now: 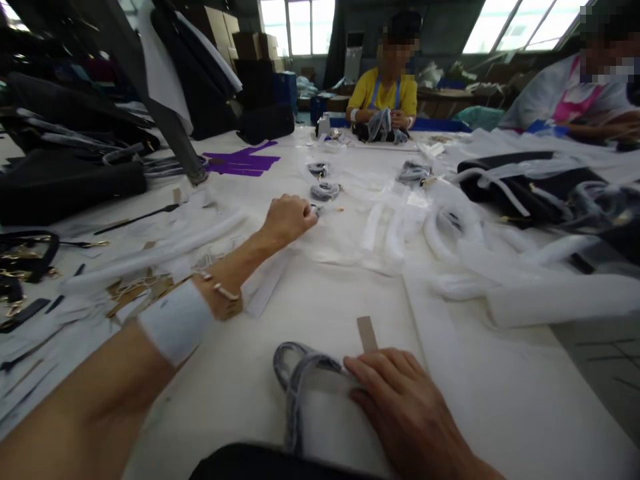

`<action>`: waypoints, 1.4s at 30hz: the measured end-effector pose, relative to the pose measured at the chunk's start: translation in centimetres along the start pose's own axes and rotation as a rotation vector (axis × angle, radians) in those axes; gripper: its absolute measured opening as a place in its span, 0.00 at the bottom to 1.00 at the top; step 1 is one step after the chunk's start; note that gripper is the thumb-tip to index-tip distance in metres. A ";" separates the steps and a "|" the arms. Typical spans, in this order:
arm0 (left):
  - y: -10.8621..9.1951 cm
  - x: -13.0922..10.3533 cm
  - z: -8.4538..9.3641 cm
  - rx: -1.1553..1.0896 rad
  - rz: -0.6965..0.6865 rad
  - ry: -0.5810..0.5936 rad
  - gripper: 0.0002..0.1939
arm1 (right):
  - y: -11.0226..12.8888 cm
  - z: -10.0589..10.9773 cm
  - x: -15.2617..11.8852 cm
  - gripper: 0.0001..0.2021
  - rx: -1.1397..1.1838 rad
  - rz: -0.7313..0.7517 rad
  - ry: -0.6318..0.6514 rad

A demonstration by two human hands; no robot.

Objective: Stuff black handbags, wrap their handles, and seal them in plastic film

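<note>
My left hand [290, 220] reaches out over the table with its fingers curled closed. A small dark bit shows at its fingertips, too blurred to name. Nearer to me, my right hand [407, 403] pinches the end of a dark strap wrapped in clear plastic [295, 393]. That strap lies in a loop on the white table. A tan strip of card [367, 332] sticks out just beyond my right knuckles. Past my left hand lie coiled, plastic-wrapped straps [325, 191].
Black straps with gold clasps [30, 257] and paper scraps cover the left side. White foam rolls [565, 300] and a black bag [540, 180] lie at the right. Purple strips [245, 160] lie further back. A co-worker in yellow [383, 93] sits opposite, another at far right.
</note>
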State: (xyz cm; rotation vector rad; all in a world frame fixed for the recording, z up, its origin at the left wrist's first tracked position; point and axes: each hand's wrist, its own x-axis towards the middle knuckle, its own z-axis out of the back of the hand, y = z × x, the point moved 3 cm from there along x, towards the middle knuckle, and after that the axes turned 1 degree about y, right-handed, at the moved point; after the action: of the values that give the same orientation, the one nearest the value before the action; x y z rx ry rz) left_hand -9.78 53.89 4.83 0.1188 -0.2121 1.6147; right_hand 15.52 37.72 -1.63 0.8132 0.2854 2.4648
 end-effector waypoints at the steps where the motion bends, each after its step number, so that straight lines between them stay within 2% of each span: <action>1: -1.0 -2.3 1.4 -0.078 -0.049 0.009 0.12 | 0.1 0.0 0.0 0.09 0.024 -0.039 0.022; 3: -3.3 -7.4 4.1 -0.214 -0.132 0.080 0.12 | 0.0 0.0 -0.1 0.07 0.042 -0.105 0.055; 5: -6.0 -12.7 5.7 -0.287 -0.267 0.143 0.15 | -0.1 0.0 0.0 0.07 0.048 -0.135 0.079; 6: -7.3 -15.0 5.9 -0.337 -0.347 0.170 0.15 | -0.2 -0.1 0.1 0.08 0.050 -0.145 0.088; 8: -9.6 -18.6 5.1 -0.417 -0.480 0.287 0.11 | -0.4 -0.1 0.3 0.09 0.057 -0.170 0.103; 10: -11.0 -20.3 3.6 -0.445 -0.585 0.379 0.08 | -0.6 -0.1 0.5 0.10 0.071 -0.195 0.112; 13: -11.3 -19.8 2.4 -0.569 -0.584 0.499 0.05 | -0.8 -0.1 0.5 0.10 0.109 -0.211 0.113; 15: -10.7 -18.6 2.4 -0.583 -0.542 0.487 0.06 | -1.0 -0.2 0.4 0.11 0.128 -0.227 0.127; 18: -9.9 -17.7 2.6 -0.423 -0.562 0.436 0.08 | -1.3 -0.3 0.3 0.11 0.153 -0.260 0.174; 22: -9.3 -18.0 2.0 -0.240 -0.557 0.483 0.07 | -1.5 -0.3 0.5 0.09 0.191 -0.281 0.217; 26: -9.3 -18.0 1.8 -0.152 -0.563 0.477 0.10 | -1.8 -0.2 0.5 0.10 0.184 -0.288 0.215; 29: -9.7 -18.1 1.2 -0.116 -0.577 0.511 0.04 | -1.9 -0.1 0.4 0.10 0.184 -0.285 0.198; 31: -9.8 -18.4 0.6 -0.083 -0.509 0.512 0.01 | -2.0 0.0 0.4 0.10 0.190 -0.296 0.192; 34: -9.5 -18.8 -0.1 -0.066 -0.342 0.432 0.01 | -2.1 0.2 0.6 0.10 0.216 -0.327 0.199; 36: -9.4 -19.1 -0.3 -0.093 -0.289 0.363 0.01 | -2.1 0.4 0.7 0.10 0.229 -0.337 0.197; 42: -9.6 -19.2 -0.4 -0.121 -0.341 0.167 0.03 | -1.8 1.0 1.1 0.11 0.136 -0.270 0.223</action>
State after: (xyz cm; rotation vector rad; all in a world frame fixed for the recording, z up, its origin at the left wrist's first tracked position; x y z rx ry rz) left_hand 0.86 35.59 1.09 -0.0705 -0.1504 1.2611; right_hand 16.11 39.84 -0.95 0.5126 0.6086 2.2973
